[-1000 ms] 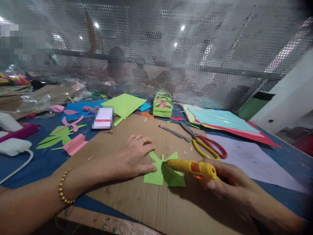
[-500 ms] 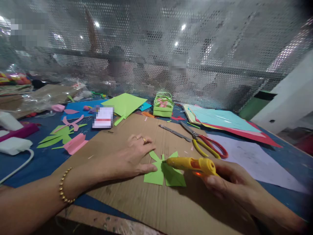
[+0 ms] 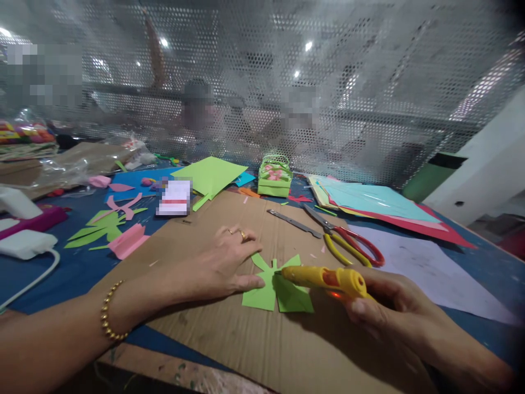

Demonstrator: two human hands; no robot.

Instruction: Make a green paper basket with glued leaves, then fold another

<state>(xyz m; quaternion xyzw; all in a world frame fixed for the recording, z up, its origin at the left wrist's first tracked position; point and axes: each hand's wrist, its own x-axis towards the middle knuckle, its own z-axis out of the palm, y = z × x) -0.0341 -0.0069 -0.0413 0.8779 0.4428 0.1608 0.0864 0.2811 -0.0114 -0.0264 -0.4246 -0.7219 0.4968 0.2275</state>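
My left hand (image 3: 223, 262) lies flat with its fingers stretched out, pressing the left edge of a green paper cutout (image 3: 275, 287) on a sheet of brown cardboard (image 3: 254, 334). My right hand (image 3: 389, 314) is wrapped round a yellow glue gun (image 3: 328, 278), whose tip touches the middle of the cutout. A gold bracelet sits on my left wrist and rings on my left fingers.
Scissors with red and yellow handles (image 3: 348, 241) lie behind the glue gun. A stack of coloured paper sheets (image 3: 369, 202) is at back right, a small green paper basket (image 3: 273, 178) at back centre. Pink and green scraps (image 3: 118, 230) lie left. People sit behind a perforated screen.
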